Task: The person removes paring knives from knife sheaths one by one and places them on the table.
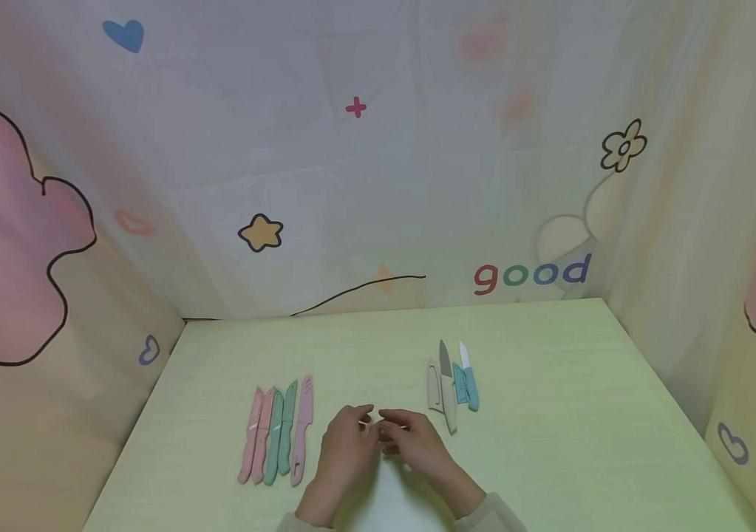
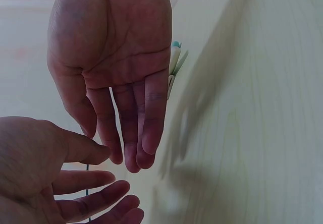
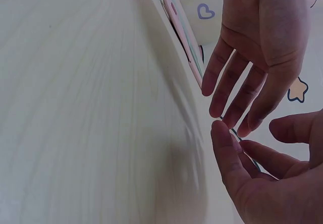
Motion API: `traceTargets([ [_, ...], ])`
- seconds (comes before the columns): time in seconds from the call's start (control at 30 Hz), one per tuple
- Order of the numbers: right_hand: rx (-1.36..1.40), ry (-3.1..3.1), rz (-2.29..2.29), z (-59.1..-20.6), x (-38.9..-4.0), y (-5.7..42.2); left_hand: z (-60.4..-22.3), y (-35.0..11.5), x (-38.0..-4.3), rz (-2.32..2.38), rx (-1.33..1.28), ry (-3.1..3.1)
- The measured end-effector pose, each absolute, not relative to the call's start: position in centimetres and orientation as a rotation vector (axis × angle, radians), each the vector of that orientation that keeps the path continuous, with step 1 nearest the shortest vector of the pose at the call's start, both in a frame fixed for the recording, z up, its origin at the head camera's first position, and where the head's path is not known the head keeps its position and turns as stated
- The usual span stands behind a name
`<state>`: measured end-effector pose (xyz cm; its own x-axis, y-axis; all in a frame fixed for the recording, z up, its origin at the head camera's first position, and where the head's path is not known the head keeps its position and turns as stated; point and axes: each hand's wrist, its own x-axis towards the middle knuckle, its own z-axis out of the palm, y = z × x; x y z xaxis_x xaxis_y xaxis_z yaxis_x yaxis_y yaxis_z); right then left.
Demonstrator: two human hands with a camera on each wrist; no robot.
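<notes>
My left hand (image 1: 349, 447) and right hand (image 1: 417, 442) are held in front of me over the table, fingertips facing each other close together. Fingers are loosely bent, palms bare, with nothing in either; the left wrist view shows my right palm (image 2: 128, 62) empty. Left of my left hand lies a row of knives: pink ones (image 1: 261, 436), green ones (image 1: 274, 436) and a pale pink-purple one (image 1: 301, 432). Beyond my right hand lie a beige-handled knife (image 1: 448, 399) with a grey blade, its beige sheath (image 1: 434, 388), a small blue-handled knife (image 1: 471, 388) and a blue sheath (image 1: 460, 384).
The pale green, wood-grained table (image 1: 550, 443) is enclosed by printed curtains (image 1: 384, 170) at the back and both sides. The back curtain bears a star, a flower and the word "good" (image 1: 532, 275). Both hands cast shadows onto the tabletop.
</notes>
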<state>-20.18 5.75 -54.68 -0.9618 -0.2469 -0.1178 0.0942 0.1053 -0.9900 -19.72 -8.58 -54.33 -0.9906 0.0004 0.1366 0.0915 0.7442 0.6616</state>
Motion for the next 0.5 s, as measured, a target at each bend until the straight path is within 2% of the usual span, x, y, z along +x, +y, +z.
traceTargets([
  [0.5,-0.134,1.99,-1.996,-55.1,-20.2,4.3,-54.1,-10.0,-19.2,-1.041,0.033,-2.831],
])
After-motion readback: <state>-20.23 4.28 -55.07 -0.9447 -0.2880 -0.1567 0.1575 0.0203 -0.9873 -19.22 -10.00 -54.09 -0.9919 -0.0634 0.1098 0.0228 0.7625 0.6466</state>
